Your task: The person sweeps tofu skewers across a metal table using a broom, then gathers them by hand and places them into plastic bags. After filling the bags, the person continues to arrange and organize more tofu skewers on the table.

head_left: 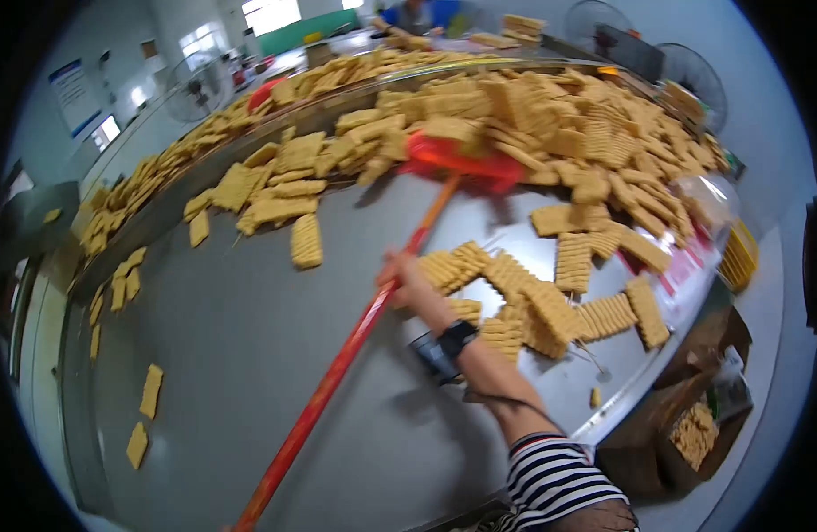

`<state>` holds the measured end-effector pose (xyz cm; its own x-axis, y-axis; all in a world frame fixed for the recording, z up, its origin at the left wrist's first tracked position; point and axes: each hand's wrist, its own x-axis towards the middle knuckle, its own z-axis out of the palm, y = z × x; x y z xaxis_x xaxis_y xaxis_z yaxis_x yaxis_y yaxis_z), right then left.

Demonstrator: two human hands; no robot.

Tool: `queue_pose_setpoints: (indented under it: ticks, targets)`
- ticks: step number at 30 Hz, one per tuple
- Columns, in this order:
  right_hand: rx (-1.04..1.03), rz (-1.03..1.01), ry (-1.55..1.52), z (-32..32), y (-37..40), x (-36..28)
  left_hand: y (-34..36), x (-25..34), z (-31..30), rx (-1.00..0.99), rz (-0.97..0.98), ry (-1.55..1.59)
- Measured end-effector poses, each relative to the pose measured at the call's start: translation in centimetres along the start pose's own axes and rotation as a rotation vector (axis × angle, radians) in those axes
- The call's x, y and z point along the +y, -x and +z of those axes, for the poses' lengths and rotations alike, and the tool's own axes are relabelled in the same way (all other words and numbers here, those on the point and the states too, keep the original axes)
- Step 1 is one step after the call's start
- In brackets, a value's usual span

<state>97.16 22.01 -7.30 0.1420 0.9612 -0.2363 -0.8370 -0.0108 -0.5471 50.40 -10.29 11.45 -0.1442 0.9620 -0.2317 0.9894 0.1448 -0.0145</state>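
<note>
My right hand (406, 279), wearing a dark wristband, is closed around the red handle of a long-handled shovel (346, 355). Its wide red plastic head (466, 162) is blurred and pushes against a heap of dried noodle blocks (533, 115) at the far side of the metal table (249, 355). Some blocks rest on or just over the head. Near my right forearm, more wavy noodle blocks (550, 315) lie loosely piled. The lower end of the handle runs out of view at the bottom left, and my left hand does not show.
A raised metal rim (293, 120) separates a second strip of noodle blocks beyond. Several blocks lie along the left edge. Right of the table are a brown carton (675, 426) with broken pieces, a yellow basket (738, 255) and clear plastic. Fans and another person (411, 16) are behind.
</note>
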Motion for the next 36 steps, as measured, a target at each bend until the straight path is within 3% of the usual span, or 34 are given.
queue_pose_setpoints:
  ticks: [2, 3, 4, 5, 7, 8, 10, 11, 14, 15, 16, 18, 20, 21, 22, 23, 25, 27, 31, 36]
  targets:
    - [0.109, -0.135, -0.094, 2.4, 2.7, -6.9, -2.1, 4.1, -0.6, 0.093, 0.075, -0.068]
    - [-0.151, -0.070, -0.208, -0.3, 1.0, -8.9, -3.6, 3.5, 1.5, 0.255, 0.131, -0.133]
    - [-0.212, -0.031, -0.359, 0.3, 1.9, -9.9, -5.0, 2.7, 3.4, 0.413, 0.189, -0.202]
    - [-0.234, -0.045, -0.395, 1.0, 2.4, -10.2, -5.2, 2.3, 3.9, 0.412, 0.133, -0.190]
    - [-0.330, -0.067, -0.458, 3.1, 3.2, -8.5, -6.1, 1.5, 3.9, 0.617, 0.214, -0.137]
    - [-0.407, -0.075, -0.482, 4.2, 3.7, -7.5, -6.4, 0.6, 4.2, 0.619, 0.187, -0.136]
    - [-0.460, -0.048, -0.524, 7.7, 4.7, -4.6, -6.1, -2.0, 4.6, 0.805, 0.137, -0.049]
    - [-0.426, -0.055, -0.431, 9.4, 5.2, -2.9, -5.0, -3.9, 5.2, 0.797, 0.119, -0.055]
    - [-0.279, 0.032, -0.240, 15.3, 5.8, 2.7, 0.2, -7.8, 7.3, 0.310, -0.151, -0.026]
    - [-0.321, 0.117, -0.243, 16.9, 5.3, 5.3, 2.4, -8.0, 7.0, 0.178, -0.267, 0.019]
    - [-0.365, 0.200, -0.246, 18.7, 4.7, 8.1, 4.2, -8.2, 7.2, 0.188, -0.278, 0.017]
    - [-0.259, 0.290, -0.194, 24.0, 5.0, 13.7, 7.7, -8.1, 7.7, 0.155, -0.418, 0.088]
    - [-0.379, 0.410, -0.052, 27.5, 5.2, 20.2, 8.8, -5.8, 7.6, 0.206, -0.468, 0.149]
    - [-0.407, 0.457, -0.028, 29.1, 5.5, 23.3, 8.0, -4.0, 7.1, 0.277, -0.439, 0.169]
    - [-0.433, 0.501, -0.005, 30.5, 5.8, 25.9, 7.0, -3.2, 7.3, 0.171, -0.574, 0.270]
    - [-0.445, 0.515, -0.011, 31.3, 6.1, 28.1, 4.9, -1.6, 6.3, 0.157, -0.591, 0.388]
    - [-0.427, 0.652, 0.074, 32.1, 6.0, 31.6, 0.6, 1.7, 4.2, 0.175, -0.502, 0.616]
    - [-0.451, 0.713, 0.108, 30.4, 3.8, 34.4, -3.5, 3.0, 5.9, 0.118, -0.423, 0.527]
    - [-0.408, 0.703, 0.175, 26.6, 1.1, 32.7, -6.3, 6.2, 6.7, 0.092, -0.305, 0.557]
    - [-0.254, 0.623, 0.170, 19.1, 5.2, 25.5, -1.9, 7.9, 9.8, 0.016, -0.196, 0.621]
